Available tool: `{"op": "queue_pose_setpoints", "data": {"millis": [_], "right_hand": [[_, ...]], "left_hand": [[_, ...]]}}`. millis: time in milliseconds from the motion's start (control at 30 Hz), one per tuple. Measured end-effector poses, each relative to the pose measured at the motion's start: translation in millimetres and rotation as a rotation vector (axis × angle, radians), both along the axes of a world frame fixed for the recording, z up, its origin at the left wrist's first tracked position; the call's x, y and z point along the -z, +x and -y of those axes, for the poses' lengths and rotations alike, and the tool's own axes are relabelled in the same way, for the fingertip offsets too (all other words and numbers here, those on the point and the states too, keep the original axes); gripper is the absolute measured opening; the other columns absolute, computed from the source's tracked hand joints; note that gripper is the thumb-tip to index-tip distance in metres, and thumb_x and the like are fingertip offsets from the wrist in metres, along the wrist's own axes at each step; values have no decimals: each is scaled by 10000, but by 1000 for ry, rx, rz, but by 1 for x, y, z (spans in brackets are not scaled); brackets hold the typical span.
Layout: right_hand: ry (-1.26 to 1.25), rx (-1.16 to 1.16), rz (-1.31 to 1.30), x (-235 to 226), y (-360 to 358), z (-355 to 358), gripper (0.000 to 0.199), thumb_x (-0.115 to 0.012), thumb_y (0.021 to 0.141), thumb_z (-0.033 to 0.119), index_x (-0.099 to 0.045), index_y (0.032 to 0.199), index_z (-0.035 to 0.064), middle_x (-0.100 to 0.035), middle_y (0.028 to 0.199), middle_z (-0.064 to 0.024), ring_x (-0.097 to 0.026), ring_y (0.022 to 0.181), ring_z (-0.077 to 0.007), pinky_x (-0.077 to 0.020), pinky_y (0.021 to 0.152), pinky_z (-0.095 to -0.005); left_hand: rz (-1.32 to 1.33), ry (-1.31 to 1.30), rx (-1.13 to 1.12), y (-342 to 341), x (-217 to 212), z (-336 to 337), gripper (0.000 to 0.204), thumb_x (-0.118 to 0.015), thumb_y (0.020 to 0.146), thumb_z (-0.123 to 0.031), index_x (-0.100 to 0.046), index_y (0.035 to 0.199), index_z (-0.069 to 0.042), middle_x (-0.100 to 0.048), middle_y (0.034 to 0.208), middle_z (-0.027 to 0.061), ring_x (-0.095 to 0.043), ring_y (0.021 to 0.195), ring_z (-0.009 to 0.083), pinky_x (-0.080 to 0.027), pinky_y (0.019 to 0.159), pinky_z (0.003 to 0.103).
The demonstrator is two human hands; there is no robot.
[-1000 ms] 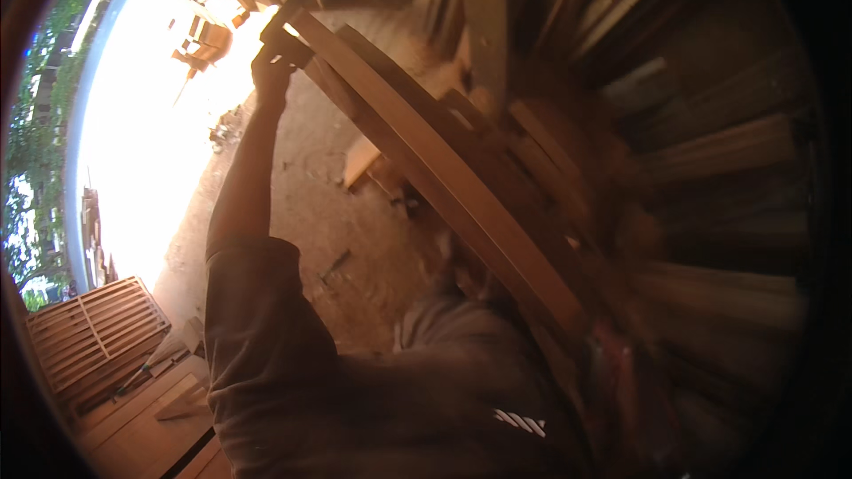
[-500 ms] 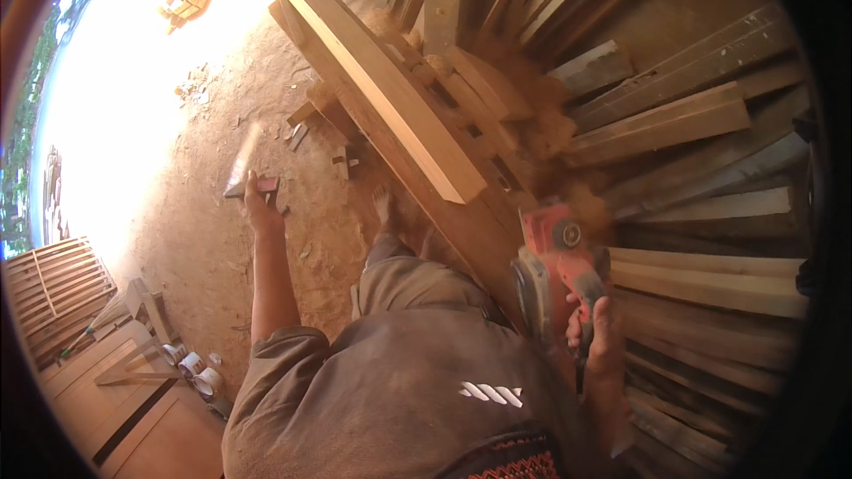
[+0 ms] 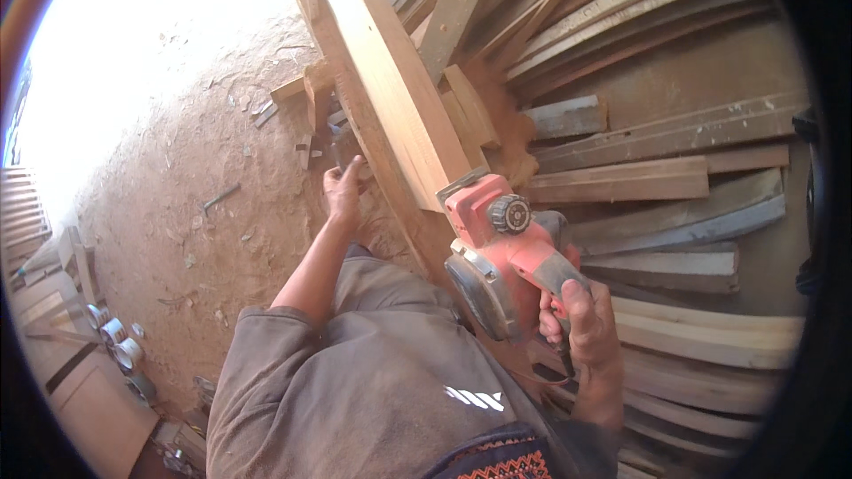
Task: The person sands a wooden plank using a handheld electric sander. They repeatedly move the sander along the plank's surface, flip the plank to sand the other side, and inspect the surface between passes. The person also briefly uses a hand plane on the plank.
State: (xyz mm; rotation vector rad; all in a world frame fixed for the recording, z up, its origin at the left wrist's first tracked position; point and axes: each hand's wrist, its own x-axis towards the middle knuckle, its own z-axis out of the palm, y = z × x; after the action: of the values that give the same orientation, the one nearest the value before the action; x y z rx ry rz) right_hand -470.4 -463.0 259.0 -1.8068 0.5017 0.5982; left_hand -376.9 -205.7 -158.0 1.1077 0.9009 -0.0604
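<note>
While the right hand (image 3: 581,324) curls firmly around the rear handle of a red power planer (image 3: 524,248), the left hand (image 3: 343,195) is out ahead of the body, its fingers bent beside a small dark piece (image 3: 338,156); whether they grasp that piece cannot be told. The planer has a black knob (image 3: 509,214) on top and a dark rounded housing (image 3: 484,288) on its left side, and a cord (image 3: 565,360) hangs below the handle. Its front end overlaps the near end of a pale squared beam (image 3: 395,80) in this view, though whether the two touch is unclear. The beam runs away toward the top of the picture, lying along a darker plank (image 3: 359,115), which extends toward the person beneath the planer.

Just beyond the left hand, wooden offcuts (image 3: 317,93) sit close to the plank's left edge. A thin rod (image 3: 222,197) lies on the dusty brown floor (image 3: 177,248), farther left. To the right of the beam is a heap of reddish sawdust (image 3: 513,137), and past it many lengths of timber (image 3: 701,328) fan out along the right side. At lower left, pale round containers (image 3: 114,331) stand in a row beside a flat wooden panel (image 3: 106,408). The person wears a brown shirt (image 3: 346,381) marked with a white stripe motif.
</note>
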Motion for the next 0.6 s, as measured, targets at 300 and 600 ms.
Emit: {"op": "queue_pose_setpoints", "data": {"millis": [300, 600], "right_hand": [[37, 13, 1, -1, 46, -22, 545, -579, 1033, 531, -603, 875, 11, -515, 703, 5, -502, 567, -78, -390, 500, -246], [59, 20, 20, 3, 72, -38, 540, -564, 1042, 513, -593, 880, -2, -496, 695, 3, -487, 561, -78, -374, 487, -252]], "left_hand": [[-36, -8, 41, 9, -11, 19, 605, -849, 885, -490, -532, 1141, -44, -616, 851, 24, -634, 722, 116, -580, 653, 304], [-27, 23, 155, 21, -14, 17, 634, -862, 877, -464, -522, 1181, -24, -646, 1040, 95, -622, 907, 151, -534, 783, 310]]}}
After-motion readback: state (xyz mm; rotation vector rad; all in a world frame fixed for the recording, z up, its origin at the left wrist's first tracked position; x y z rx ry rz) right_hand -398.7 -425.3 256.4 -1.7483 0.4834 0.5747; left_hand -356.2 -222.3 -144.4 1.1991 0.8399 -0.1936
